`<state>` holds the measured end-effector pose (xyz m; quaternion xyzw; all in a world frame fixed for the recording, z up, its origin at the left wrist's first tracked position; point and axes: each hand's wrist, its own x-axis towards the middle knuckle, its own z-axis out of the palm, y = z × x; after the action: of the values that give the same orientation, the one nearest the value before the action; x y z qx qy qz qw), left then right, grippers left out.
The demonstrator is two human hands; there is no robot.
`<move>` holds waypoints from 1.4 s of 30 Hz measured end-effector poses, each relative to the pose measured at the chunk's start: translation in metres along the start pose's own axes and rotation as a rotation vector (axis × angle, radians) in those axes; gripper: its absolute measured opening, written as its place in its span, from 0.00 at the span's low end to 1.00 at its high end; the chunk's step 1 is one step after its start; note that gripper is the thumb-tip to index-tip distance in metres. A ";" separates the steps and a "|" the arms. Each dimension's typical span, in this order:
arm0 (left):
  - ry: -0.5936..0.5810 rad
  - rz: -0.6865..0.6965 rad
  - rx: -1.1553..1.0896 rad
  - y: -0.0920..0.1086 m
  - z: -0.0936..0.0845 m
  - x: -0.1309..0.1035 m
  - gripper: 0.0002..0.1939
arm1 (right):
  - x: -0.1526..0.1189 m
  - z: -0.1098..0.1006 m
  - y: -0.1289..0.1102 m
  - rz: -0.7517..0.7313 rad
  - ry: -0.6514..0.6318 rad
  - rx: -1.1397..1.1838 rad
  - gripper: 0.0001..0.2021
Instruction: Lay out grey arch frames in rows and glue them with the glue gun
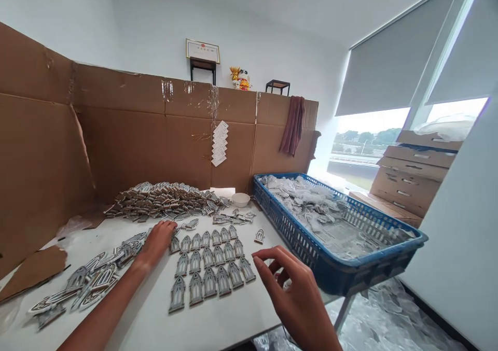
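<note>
My left hand [160, 238] reaches over the table beside the left end of the farthest row of small grey arched window-shaped pieces [210, 282]. Its fingers bend downward and their tips are hidden, so I cannot tell whether they grip anything. Near the right end of the rows, my right hand [291, 286] hovers with thumb and index finger pinched together; anything between them is too small to make out. The arched pieces lie flat in three rows. One single arched piece [259, 236] lies apart, beyond my right hand.
A large heap of similar pieces [163, 199] stands at the back, near a white bowl [240, 200]. Larger oval and arched pieces [97, 281] pile up at left. A blue basket [334, 257] with plastic-wrapped pieces stands at right. Cardboard walls [155, 138] edge the table [249, 314].
</note>
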<state>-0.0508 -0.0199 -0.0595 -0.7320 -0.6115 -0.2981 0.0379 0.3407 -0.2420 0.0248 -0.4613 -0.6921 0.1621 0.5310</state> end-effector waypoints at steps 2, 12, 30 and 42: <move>0.034 -0.036 -0.055 0.000 -0.008 0.000 0.11 | 0.001 -0.004 0.000 -0.001 0.001 0.003 0.14; 0.060 -0.364 -0.342 0.017 -0.057 -0.115 0.31 | -0.005 -0.025 -0.015 0.019 0.038 0.026 0.12; -0.095 -0.126 0.032 0.021 -0.046 -0.110 0.19 | -0.011 -0.023 -0.028 -0.007 -0.047 0.026 0.11; -0.147 -0.043 0.261 -0.019 -0.047 -0.014 0.18 | -0.002 -0.021 -0.016 0.003 -0.047 0.032 0.12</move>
<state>-0.0876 -0.0468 -0.0337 -0.7276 -0.6616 -0.1623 0.0813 0.3516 -0.2571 0.0427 -0.4496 -0.7009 0.1847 0.5220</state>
